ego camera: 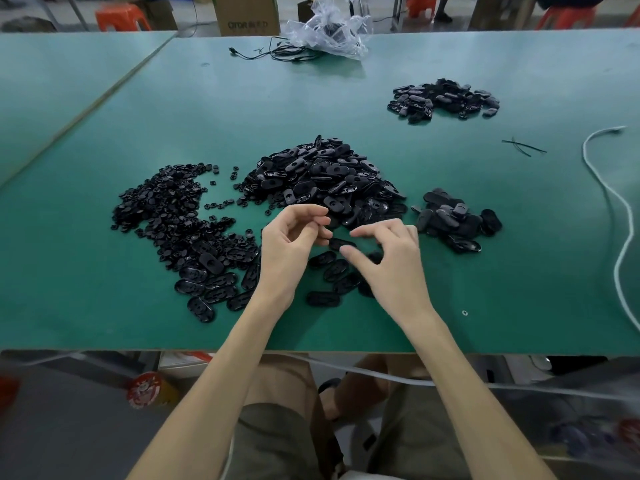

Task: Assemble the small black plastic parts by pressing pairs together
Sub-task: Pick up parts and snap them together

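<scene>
A black oval part [342, 243] hangs just above the green table [450, 220], between my two hands. My left hand [292, 247] has its fingers curled and touches the part's left end. The thumb and forefinger of my right hand [389, 259] pinch its right end. Whether a small round piece is also in my fingers is hidden. Behind my hands lies a big heap of oval shells [325, 178]. To the left spreads a pile of small round pieces [166, 209]. Several loose oval shells [211, 289] lie near my left wrist, and more loose shells [332, 271] lie under my hands.
A small pile of oval parts [457, 226] lies to the right and another pile [445, 98] at the far right. A white cord [620, 216] snakes along the right side. A clear plastic bag [332, 29] and a black cable [277, 53] sit at the far edge.
</scene>
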`<state>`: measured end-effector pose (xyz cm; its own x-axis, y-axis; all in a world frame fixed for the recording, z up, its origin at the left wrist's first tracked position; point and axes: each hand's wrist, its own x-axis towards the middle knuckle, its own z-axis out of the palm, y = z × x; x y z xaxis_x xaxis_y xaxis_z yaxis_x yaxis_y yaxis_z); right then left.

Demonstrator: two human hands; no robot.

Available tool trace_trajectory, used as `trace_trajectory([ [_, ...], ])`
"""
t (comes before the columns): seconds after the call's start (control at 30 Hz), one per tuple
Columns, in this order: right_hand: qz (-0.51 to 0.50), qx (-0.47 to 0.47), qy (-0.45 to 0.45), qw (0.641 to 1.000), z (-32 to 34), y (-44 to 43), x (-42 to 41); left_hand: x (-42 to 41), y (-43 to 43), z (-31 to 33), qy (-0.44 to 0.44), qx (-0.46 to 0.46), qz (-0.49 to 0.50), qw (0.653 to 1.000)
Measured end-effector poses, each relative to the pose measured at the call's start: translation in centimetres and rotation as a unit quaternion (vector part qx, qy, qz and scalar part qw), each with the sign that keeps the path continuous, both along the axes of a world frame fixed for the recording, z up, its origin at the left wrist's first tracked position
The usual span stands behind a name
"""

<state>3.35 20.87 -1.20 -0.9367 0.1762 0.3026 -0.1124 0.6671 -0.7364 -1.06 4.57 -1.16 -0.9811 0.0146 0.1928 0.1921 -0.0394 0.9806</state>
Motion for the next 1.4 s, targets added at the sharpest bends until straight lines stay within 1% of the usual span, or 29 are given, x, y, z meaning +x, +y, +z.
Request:
trace_trajectory([
  [0.1, 0.011, 0.049, -0.03, 0.998, -0.2, -0.2, -0.1, 0.0, -0.1, 0.1, -0.001, -0.007, 0.012, 1.0],
  [0.2, 0.001, 0.055, -0.022, 0.998, -0.3, -0.1, -0.1, 0.1, 0.0, 0.2, -0.003, -0.015, 0.013, 1.0],
  [0.3, -0.007, 0.015, -0.017, 1.0, -0.1, -0.1, 0.0, 0.2, 0.0, 0.2, 0.0, -0.027, 0.012, 1.0],
  [0.4, -0.013, -0.039, 0.01, 0.999, 0.1, -0.1, 0.1, 0.4, 0.1, 0.5, 0.016, -0.056, 0.013, 0.998],
  [0.53, -0.029, -0.116, 0.017, 0.993, 0.3, 0.0, 0.2, 0.4, -0.5, 1.7, 0.045, -0.136, 0.017, 0.99],
  [0.63, -0.034, -0.155, 0.014, 0.987, 0.4, 0.1, 0.1, -0.4, -2.8, 2.9, 0.075, -0.246, 0.058, 0.965],
  [0.73, -0.031, -0.159, 0.033, 0.986, 0.5, 0.1, 0.2, -1.5, -5.8, 3.7, 0.078, -0.385, 0.092, 0.915],
  [0.8, -0.029, -0.166, 0.031, 0.985, 0.5, 0.2, 0.3, -2.1, -7.1, 3.5, 0.074, -0.457, 0.081, 0.882],
  [0.87, -0.028, -0.181, 0.02, 0.983, 0.5, 0.3, 0.3, -2.4, -7.6, 3.2, 0.07, -0.507, 0.059, 0.857],
  [0.93, -0.025, -0.196, 0.012, 0.98, 0.5, 0.3, 0.2, -2.5, -7.6, 3.0, 0.064, -0.526, 0.046, 0.847],
  [1.13, -0.02, -0.194, 0.013, 0.981, 0.5, 0.4, 0.3, -2.6, -7.3, 2.8, 0.067, -0.538, 0.061, 0.838],
  [1.23, -0.018, -0.201, 0.017, 0.979, 0.5, 0.4, 0.3, -3.0, -7.2, 3.0, 0.063, -0.56, 0.039, 0.825],
  [1.33, -0.022, -0.232, 0.033, 0.972, 0.4, 0.4, 0.4, -3.4, -7.1, 3.0, 0.052, -0.577, 0.015, 0.815],
  [1.4, -0.026, -0.252, 0.035, 0.967, 0.5, 0.6, 0.3, -3.7, -7.1, 2.9, 0.048, -0.578, 0.019, 0.814],
])
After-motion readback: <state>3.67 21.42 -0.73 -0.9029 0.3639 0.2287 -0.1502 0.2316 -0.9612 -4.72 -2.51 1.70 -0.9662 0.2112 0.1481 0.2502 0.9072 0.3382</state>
